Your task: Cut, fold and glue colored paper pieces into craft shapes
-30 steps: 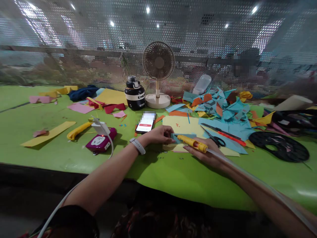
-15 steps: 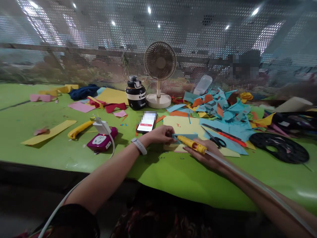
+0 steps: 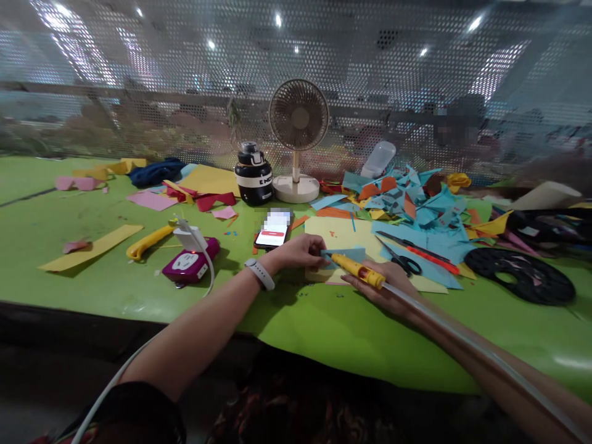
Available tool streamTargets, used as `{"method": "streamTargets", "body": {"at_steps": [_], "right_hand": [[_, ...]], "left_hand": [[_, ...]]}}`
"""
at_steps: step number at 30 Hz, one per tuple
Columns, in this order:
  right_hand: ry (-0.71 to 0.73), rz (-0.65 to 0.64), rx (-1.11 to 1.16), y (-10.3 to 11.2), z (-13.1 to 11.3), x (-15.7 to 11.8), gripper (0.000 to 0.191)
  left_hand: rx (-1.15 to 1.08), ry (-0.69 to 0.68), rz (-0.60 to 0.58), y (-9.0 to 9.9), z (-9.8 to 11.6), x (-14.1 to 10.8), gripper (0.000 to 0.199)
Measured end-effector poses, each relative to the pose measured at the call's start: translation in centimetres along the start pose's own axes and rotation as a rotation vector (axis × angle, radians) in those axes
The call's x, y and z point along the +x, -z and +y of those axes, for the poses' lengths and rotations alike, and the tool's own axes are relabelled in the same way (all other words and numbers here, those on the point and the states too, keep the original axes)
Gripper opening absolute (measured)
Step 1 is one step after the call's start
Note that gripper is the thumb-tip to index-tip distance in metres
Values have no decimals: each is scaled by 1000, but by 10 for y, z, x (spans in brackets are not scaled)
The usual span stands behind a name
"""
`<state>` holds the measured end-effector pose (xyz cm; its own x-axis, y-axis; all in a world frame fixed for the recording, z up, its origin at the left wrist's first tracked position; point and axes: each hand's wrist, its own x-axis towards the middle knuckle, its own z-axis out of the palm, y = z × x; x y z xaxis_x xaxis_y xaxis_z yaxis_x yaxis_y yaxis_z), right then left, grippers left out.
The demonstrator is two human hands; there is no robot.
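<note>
My left hand (image 3: pixel 306 251), with a pale band on its wrist, pinches the left end of a folded blue paper piece (image 3: pixel 349 253). My right hand (image 3: pixel 386 287) is wrapped round a yellow glue gun (image 3: pixel 358 269), and a long translucent stick runs back from it along my forearm. The gun's tip points left, close to the blue paper beside my left fingertips. Beneath both hands lies a pale yellow sheet (image 3: pixel 324 229). Black-handled scissors (image 3: pixel 407 264) rest on blue paper just right of my right hand.
A phone (image 3: pixel 274 229) lies beyond my left hand. Further back stand a black bottle (image 3: pixel 254 179) and a fan (image 3: pixel 296 185). A purple power socket (image 3: pixel 192 262) and yellow-handled tool (image 3: pixel 150 242) are left; a blue paper heap (image 3: pixel 420 197) and black palette (image 3: pixel 520 275) are right.
The blue paper's right end has shifted slightly left. Both hands keep nearly the same place and hold.
</note>
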<state>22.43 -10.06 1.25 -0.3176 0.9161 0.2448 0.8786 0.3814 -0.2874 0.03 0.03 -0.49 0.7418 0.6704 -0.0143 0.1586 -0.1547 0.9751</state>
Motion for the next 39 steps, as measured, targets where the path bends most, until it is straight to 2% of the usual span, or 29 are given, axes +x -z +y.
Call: {"method": "streamTargets", "body": {"at_steps": [19, 32, 36, 39], "right_hand": [[38, 13, -30, 0, 0, -1, 51], [41, 6, -43, 0, 1, -2, 43], [44, 112, -44, 4, 1, 0, 39], [3, 226, -6, 18, 3, 4, 41]], "left_hand": [[15, -2, 9, -1, 0, 0, 23], [30, 12, 19, -1, 2, -2, 19], [53, 21, 28, -1, 3, -3, 22], [78, 28, 25, -1, 3, -2, 27]]}}
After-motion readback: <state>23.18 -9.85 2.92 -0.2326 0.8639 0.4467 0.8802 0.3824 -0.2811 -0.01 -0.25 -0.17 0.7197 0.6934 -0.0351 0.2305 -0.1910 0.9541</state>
